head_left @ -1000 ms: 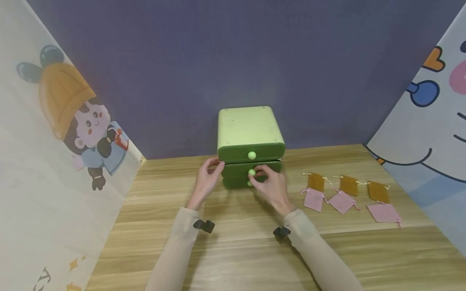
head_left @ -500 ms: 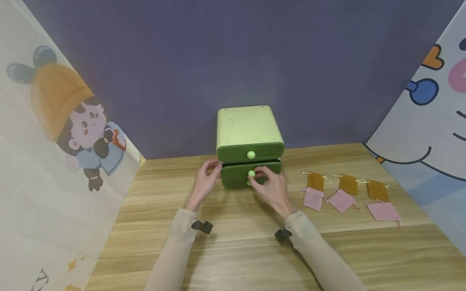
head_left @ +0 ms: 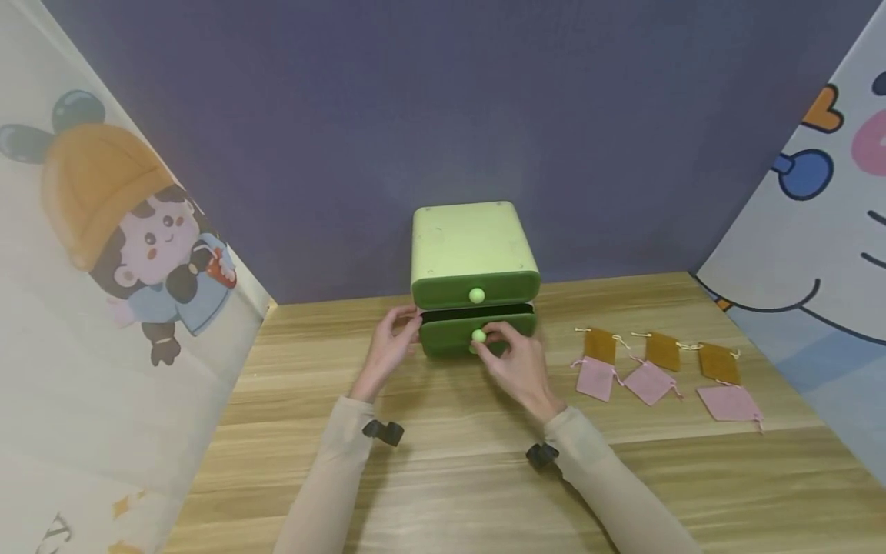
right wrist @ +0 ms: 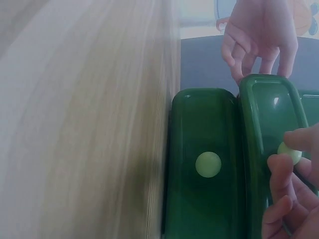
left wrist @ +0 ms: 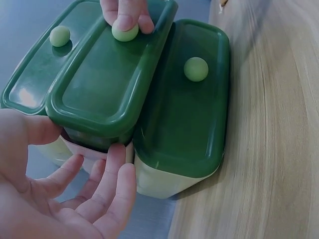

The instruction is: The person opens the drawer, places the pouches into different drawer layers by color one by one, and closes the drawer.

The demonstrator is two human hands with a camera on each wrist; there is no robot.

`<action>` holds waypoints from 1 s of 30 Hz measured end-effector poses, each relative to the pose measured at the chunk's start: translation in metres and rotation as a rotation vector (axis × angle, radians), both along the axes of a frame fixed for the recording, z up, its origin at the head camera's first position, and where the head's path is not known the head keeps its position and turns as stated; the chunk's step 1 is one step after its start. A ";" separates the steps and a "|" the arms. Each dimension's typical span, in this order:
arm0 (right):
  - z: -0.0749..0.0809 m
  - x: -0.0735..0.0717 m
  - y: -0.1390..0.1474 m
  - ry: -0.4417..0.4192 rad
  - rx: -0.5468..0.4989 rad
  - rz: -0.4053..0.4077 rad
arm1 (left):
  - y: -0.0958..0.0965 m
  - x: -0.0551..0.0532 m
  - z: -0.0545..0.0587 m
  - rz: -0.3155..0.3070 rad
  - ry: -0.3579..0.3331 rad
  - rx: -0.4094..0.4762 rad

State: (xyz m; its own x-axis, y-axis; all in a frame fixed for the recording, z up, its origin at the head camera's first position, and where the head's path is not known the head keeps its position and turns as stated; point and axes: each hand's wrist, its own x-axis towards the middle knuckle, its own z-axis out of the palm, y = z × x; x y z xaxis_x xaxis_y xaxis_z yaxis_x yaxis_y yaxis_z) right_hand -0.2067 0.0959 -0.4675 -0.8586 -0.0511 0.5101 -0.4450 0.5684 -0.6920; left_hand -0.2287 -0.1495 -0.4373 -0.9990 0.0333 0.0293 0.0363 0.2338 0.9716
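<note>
So the cabinet [head_left: 471,238] is a cute little thing: pale yellow-green shell, rounded edges, glossy dark green drawer fronts with a raised rim, and a ball-shaped light green knob on each. The middle drawer [left wrist: 99,94] sticks out partway past the others, leaving a dark gap under the top drawer [head_left: 443,294]. Count-wise: one cabinet, three drawers including the bottom drawer [left wrist: 174,119], three knobs (the lowest is mostly hidden in the head view, but both wrist views show it fine), three brown pouches [head_left: 599,346] [head_left: 663,352] [head_left: 720,363] and three pink pouches [head_left: 595,378] [head_left: 649,383] [head_left: 730,403]. The pouches lie flat on the table [head_left: 450,492] off to the right, pink ones nearer the person. Two hands in there as well. The right hand [head_left: 517,365] is in front of the cabinet, thumb and fingers clamped on the middle knob [head_left: 478,336], so the drawer front is right behind the fingertips. The left hand [head_left: 388,350] is at the cabinet's left end, fingers spread apart, thumb at the corner of the middle drawer and fingertips by the cabinet's side. The cabinet itself sits on the table near the purple-blue back wall [head_left: 471,100]
</note>
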 end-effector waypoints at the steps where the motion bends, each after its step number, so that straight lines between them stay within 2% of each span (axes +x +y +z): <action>1: 0.000 0.000 0.000 -0.005 -0.001 0.001 | 0.000 0.000 0.000 0.001 -0.002 0.002; 17: 0.004 0.011 0.002 -0.039 -0.063 0.023 | 0.001 0.003 0.002 0.008 -0.036 0.028; 30: 0.006 0.020 0.005 -0.080 -0.117 0.059 | 0.001 0.004 0.002 0.015 -0.027 0.031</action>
